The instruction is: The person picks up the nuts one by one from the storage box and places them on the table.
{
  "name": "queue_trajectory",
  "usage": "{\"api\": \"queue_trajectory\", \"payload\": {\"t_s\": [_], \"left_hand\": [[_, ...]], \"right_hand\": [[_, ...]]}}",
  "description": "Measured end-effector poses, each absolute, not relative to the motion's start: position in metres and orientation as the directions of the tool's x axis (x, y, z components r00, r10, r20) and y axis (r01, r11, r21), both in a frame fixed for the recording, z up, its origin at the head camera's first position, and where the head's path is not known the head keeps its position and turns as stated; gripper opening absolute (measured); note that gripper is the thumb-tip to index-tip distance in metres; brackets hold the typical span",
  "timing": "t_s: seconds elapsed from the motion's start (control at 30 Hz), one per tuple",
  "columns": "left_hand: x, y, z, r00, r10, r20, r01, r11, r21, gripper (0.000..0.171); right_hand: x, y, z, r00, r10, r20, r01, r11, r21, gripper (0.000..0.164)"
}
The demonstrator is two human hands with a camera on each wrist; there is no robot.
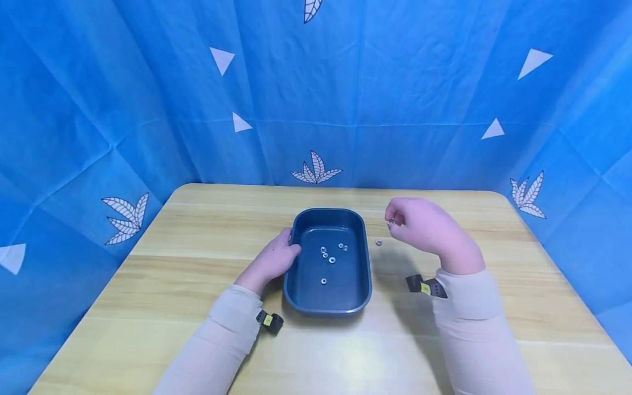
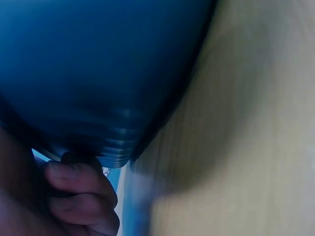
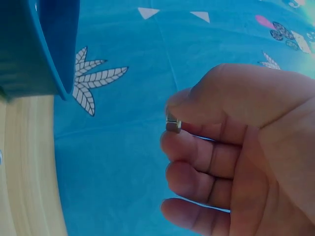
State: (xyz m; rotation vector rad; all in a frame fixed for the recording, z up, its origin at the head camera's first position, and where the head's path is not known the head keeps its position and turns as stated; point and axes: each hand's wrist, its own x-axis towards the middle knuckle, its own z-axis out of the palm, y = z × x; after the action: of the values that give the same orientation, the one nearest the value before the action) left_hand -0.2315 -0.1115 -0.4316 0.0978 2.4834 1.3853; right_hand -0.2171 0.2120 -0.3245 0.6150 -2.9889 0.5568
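Observation:
A dark blue rectangular tray (image 1: 328, 308) stands on the table, with several small metal nuts (image 1: 332, 260) scattered over its bottom. My left hand (image 1: 273, 258) grips the tray's left rim, thumb over the edge; in the left wrist view, curled fingers (image 2: 81, 189) show against its outer wall. To the right of the tray, my right hand (image 1: 427, 227) is raised above the table. Between thumb and index finger it pinches a small metal nut (image 3: 173, 124), while the other fingers curl beneath. Another nut (image 1: 378, 242) lies on the wood between tray and right hand.
The pale wooden table (image 1: 197, 230) has rounded far corners. Blue patterned cloth (image 1: 306, 82) hangs behind it and along both sides. Each wrist wears a black camera mount (image 1: 270, 322) that juts out beside the sleeve.

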Motion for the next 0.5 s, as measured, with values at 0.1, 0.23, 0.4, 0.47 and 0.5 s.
{"api": "queue_trajectory", "payload": {"t_s": [0.1,0.23,0.4,0.47,0.5], "left_hand": [[-0.231,-0.112,-0.432,-0.956,0.203,-0.214,-0.074,0.536,0.841,0.059],[-0.232,-0.112,-0.431,-0.959,0.201,-0.201,-0.065,0.532,0.844,0.059],[-0.233,-0.112,-0.433,-0.955,0.2,-0.22,-0.085,0.528,0.845,0.06],[-0.233,-0.112,-0.433,-0.954,0.2,-0.224,-0.088,0.527,0.846,0.06],[-0.233,-0.111,-0.434,-0.954,0.2,-0.225,-0.089,0.525,0.847,0.061]], "right_hand": [[-0.217,0.216,-0.324,-0.923,-0.374,0.092,-0.382,0.859,-0.34,0.013],[-0.219,0.22,-0.326,-0.925,-0.372,0.074,-0.374,0.862,-0.343,0.011],[-0.222,0.224,-0.332,-0.934,-0.358,0.003,-0.335,0.872,-0.358,0.01],[-0.224,0.225,-0.334,-0.936,-0.352,-0.021,-0.321,0.876,-0.36,0.01],[-0.225,0.225,-0.335,-0.937,-0.348,-0.029,-0.315,0.878,-0.36,0.01]]}}
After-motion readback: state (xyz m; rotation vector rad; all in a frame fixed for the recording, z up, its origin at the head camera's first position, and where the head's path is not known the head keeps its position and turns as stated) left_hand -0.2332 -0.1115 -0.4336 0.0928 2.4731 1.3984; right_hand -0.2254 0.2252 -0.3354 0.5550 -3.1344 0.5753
